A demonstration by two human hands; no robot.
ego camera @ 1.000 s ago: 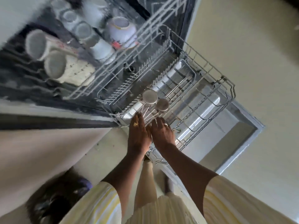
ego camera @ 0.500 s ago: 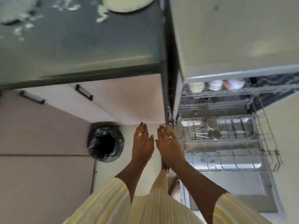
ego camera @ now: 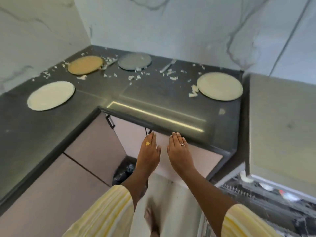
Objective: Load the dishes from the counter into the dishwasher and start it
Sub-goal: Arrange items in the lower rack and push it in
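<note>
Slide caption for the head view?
Empty left hand and right hand near the counter edge; cream plate, orange plate, grey plate, beige plate and fork await loading.

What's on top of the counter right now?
The counter holds a cream plate, an orange plate, a grey plate, a pale plate at right, a fork and scattered white scraps. Anything beneath the plates is hidden.

You're in a home kitchen: a dark L-shaped worktop [ego camera: 153,93] carrying plates [ego camera: 51,95] and white scraps [ego camera: 193,94], a marble-look wall [ego camera: 171,26], handled cabinet doors [ego camera: 95,147] below, and an open dishwasher [ego camera: 259,195] at your right.
</note>
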